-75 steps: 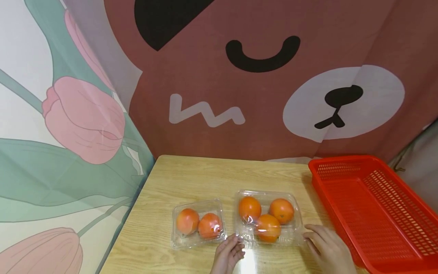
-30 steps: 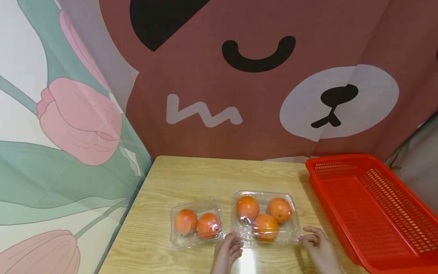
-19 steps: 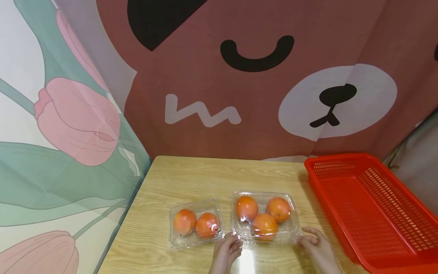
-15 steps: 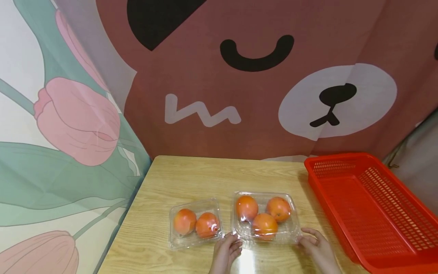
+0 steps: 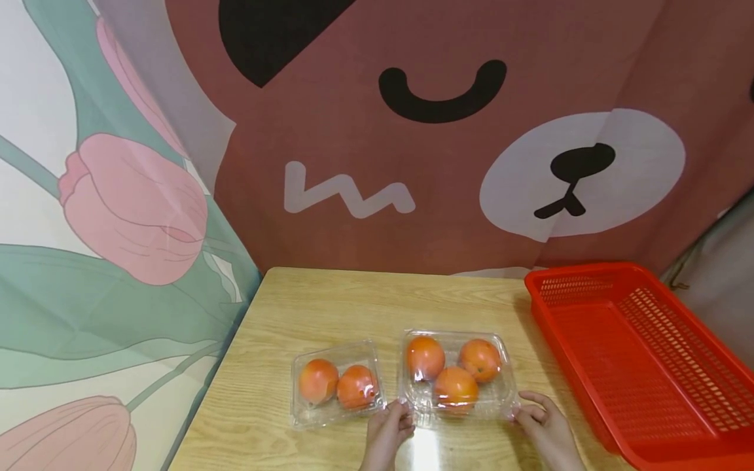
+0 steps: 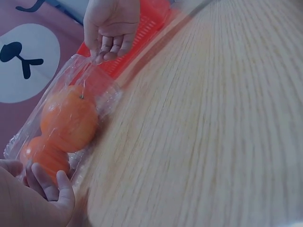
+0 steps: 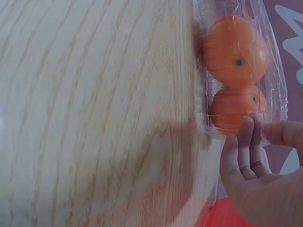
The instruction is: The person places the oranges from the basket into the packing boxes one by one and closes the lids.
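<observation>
A clear plastic clamshell box with three oranges in it sits in front of me in the head view. My left hand pinches its near left corner, the other fingers loosely bent. At the near right corner, my right hand pinches the lid edge between thumb and forefinger. The right wrist view shows this pinch close up, beside an orange with a green stem spot. In the left wrist view the lid plastic rises toward the right hand, while the left hand is at the lower corner.
Left of it lies a second clear box with two red-orange fruits. A red perforated plastic basket stands at the table's right side. Behind the wooden table hangs a printed bear curtain.
My right hand has moved left to the box's near right corner and its thumb and forefinger have closed there. My left hand stays at the near left corner. The view has shifted slightly.
</observation>
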### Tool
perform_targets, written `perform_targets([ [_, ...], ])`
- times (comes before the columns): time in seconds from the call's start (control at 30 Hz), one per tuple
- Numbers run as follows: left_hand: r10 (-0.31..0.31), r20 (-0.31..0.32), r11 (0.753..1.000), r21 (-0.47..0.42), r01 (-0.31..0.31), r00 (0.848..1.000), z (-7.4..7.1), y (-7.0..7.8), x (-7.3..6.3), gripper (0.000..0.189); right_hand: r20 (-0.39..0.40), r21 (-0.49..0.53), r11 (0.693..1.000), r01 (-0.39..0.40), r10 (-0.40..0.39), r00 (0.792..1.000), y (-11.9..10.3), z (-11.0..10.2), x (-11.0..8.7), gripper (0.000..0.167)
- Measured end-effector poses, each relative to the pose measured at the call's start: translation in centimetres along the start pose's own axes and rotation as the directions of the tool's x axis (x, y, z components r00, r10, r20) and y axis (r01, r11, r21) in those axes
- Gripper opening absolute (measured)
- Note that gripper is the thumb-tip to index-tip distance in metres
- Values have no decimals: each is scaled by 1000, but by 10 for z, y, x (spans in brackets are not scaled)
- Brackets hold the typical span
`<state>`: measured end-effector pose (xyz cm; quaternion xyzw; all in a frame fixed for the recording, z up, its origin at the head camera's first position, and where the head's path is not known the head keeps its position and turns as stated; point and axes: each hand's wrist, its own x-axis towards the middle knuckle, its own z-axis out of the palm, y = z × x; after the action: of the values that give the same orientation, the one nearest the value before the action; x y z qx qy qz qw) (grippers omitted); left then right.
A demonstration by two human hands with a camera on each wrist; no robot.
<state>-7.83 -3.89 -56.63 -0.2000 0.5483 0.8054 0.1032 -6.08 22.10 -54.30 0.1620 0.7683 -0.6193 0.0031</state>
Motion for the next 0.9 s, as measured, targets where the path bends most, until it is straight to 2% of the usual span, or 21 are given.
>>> perform_targets([
  [0.23, 19, -12, 999, 29, -19, 1000, -1, -1, 2, 18, -12, 55, 997, 61, -60, 998, 2, 3, -4, 36],
  [0.37, 8, -8, 1000, 23, -8, 1000, -3, 1, 1, 17, -10, 64, 997, 50, -49, 999, 3, 5, -5, 36],
  [0.57, -13, 40, 1000, 2, 13, 999, -7, 4, -1, 8, -6, -23, 1000, 8, -8, 1000, 1, 5, -5, 39],
  [0.67, -18, 83, 999, 29, 15, 996, -10, 5, -2, 9, -10, -136, 989, 65, -67, 998, 0, 2, -5, 39],
  [0.73, -21, 117, 997, 73, 12, 993, -12, 6, -3, 15, -31, -205, 964, 169, -179, 983, -1, 2, -5, 35],
  [0.77, -24, 132, 995, 102, 10, 991, -13, 6, -3, 19, -43, -239, 945, 225, -241, 969, -1, 1, -4, 33],
  [0.87, -19, 180, 979, 202, -18, 983, -17, 5, -7, 29, -87, -340, 863, 374, -425, 901, -5, 0, -2, 28],
  [0.9, -10, 198, 971, 238, -38, 980, -19, 5, -9, 32, -99, -381, 833, 401, -468, 878, -8, -1, -2, 28],
])
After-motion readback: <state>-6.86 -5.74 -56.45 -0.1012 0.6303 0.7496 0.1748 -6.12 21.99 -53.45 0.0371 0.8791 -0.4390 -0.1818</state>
